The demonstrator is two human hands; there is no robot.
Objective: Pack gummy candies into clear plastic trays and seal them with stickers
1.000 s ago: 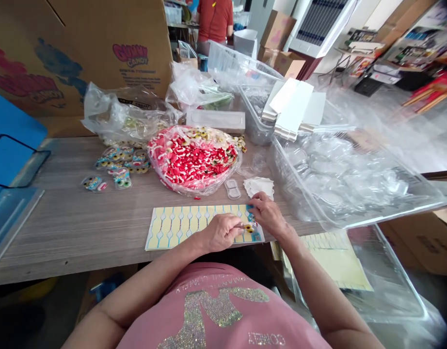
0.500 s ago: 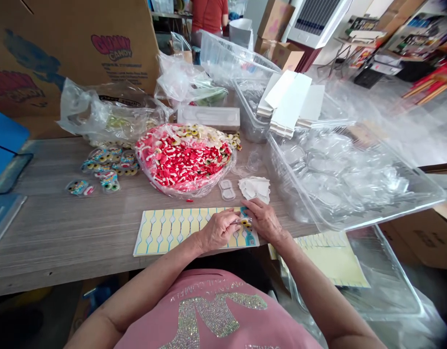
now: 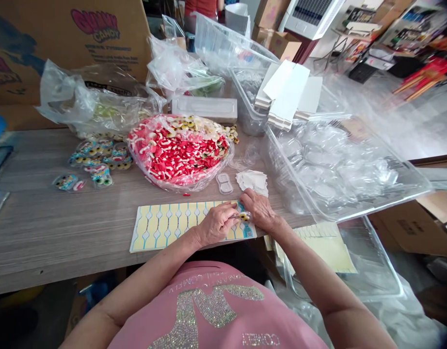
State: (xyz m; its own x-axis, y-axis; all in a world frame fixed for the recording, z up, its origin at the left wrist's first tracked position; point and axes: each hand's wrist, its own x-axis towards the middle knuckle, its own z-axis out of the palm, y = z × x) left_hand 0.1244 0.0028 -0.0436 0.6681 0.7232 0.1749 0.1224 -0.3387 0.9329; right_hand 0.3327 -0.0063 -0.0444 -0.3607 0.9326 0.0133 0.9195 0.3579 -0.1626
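Grey wood-grain table [image 3: 63, 228]. Under the hands, a yellow sticker sheet [image 3: 165, 225]; just beyond, a small clear shell [image 3: 223, 183], white paper pieces [image 3: 253, 180], a bag of red gummies [image 3: 180, 150]; far left, packed candies [image 3: 100, 157].

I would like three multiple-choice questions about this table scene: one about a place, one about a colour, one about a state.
1. Where does the sticker sheet lie?
A. in the clear bin
B. flat on the table near its front edge
C. on the cardboard box

2. What colour is most of the candy in the open bag?
A. red and white
B. blue
C. black

3. What are the hands doing?
A. resting apart, empty
B. lifting the bag
C. together pinching a small candy pack

Answers: 1 B, the sheet lies flat on the table. 2 A, red-white pieces fill it. 3 C, left hand and right hand meet at it.
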